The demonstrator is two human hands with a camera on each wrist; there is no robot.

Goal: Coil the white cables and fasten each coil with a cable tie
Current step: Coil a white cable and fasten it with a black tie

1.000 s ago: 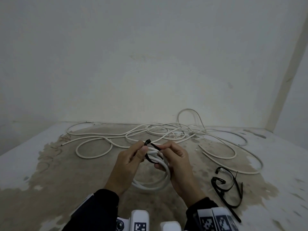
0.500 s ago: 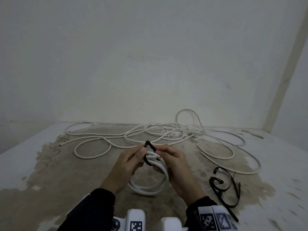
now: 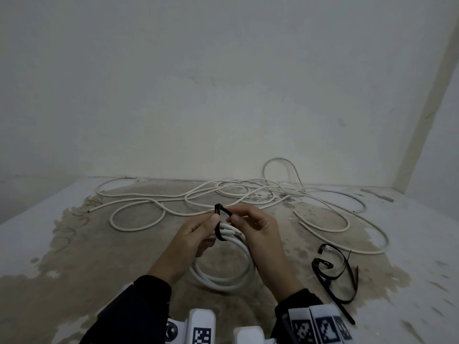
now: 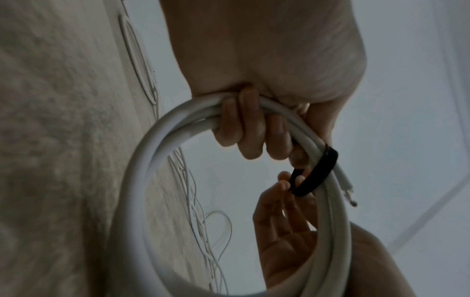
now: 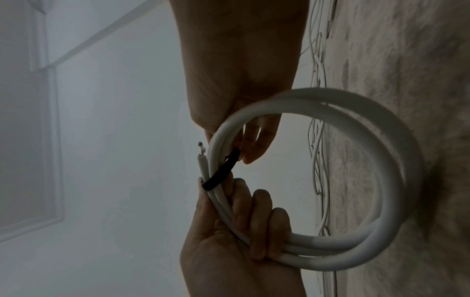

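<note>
1. Left hand (image 3: 196, 234) grips the white coil (image 3: 223, 276), held above the floor (image 3: 74, 256).
2. Right hand (image 3: 258, 227) pinches the black tie (image 3: 219, 224) looped round the coil.
3. Advice: feed the tail squarely through the head, then pull snug.

A stained, patchy floor (image 3: 104, 247) meets a plain pale wall (image 3: 198, 83) with small marks, a lighter strip (image 3: 422, 108) slants up the right corner, and white tags (image 3: 320, 326) with black square codes sit at the bottom edge.
</note>
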